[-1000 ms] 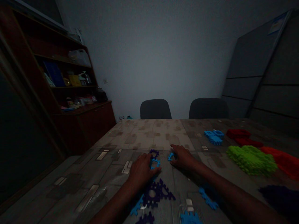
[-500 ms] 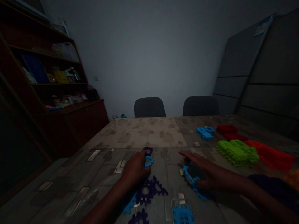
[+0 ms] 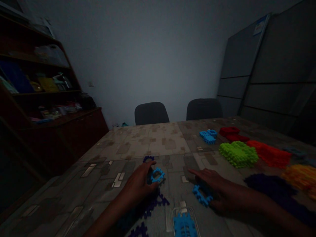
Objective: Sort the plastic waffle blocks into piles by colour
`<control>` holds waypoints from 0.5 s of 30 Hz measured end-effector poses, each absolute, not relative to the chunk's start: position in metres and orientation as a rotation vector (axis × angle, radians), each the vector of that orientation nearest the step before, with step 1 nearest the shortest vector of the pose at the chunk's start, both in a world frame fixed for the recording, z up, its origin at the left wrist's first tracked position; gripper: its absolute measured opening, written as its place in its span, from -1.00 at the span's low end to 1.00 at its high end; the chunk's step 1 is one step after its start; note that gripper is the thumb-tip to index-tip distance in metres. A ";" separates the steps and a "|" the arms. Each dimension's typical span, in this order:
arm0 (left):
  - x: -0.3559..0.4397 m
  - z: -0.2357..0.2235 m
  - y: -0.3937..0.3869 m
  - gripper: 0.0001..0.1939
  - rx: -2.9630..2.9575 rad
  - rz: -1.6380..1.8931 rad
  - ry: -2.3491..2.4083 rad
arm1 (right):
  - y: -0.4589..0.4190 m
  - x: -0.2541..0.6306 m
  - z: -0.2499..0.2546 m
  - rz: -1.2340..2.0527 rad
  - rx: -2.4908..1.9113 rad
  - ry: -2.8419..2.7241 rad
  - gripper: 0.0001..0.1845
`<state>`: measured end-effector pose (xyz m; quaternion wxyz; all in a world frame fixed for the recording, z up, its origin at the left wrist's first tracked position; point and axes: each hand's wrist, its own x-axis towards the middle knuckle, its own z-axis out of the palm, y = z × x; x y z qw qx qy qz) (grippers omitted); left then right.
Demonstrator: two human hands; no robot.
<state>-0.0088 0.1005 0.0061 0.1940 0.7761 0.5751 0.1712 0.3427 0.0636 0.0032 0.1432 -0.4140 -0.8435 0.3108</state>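
My left hand (image 3: 142, 181) is closed on a light-blue toothed ring piece (image 3: 158, 175), with the thumb and forefinger at its left side. Just beyond those fingers lies a dark purple toothed ring (image 3: 148, 159). Dark purple toothed pieces (image 3: 154, 202), one triangular, lie on the table partly under my left wrist. My right hand (image 3: 214, 189) grips another light-blue toothed building piece (image 3: 201, 195) from its right side, forefinger stretched out and the palm hiding part of the piece. Between the forearms, near the front edge of view, is a light-blue toothed block (image 3: 184, 225).
On the right stand piles of lime-green (image 3: 238, 153), red-orange (image 3: 269, 153), dark red (image 3: 230, 133), dark purple (image 3: 271, 187) and yellow-orange pieces (image 3: 301, 177). Light-blue pieces (image 3: 208, 135) lie farther back. Two chairs (image 3: 151, 113) stand behind the patterned table (image 3: 148, 140).
The view has turned slightly right. My left hand has shifted the blue ring nearer, away from the purple ring. The blue piece at my right hand has turned a little and shows less blur.
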 end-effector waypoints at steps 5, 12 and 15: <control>0.012 0.012 0.081 -0.22 2.136 0.637 1.434 | 0.064 0.348 0.008 0.924 -1.199 -2.323 0.00; 0.042 0.009 0.049 -0.18 2.140 0.670 1.291 | 0.063 0.309 0.001 0.972 -1.195 -1.942 -0.30; 0.044 0.011 0.042 -0.21 2.221 0.628 1.194 | 0.058 0.286 0.001 1.078 -1.220 -1.808 -0.32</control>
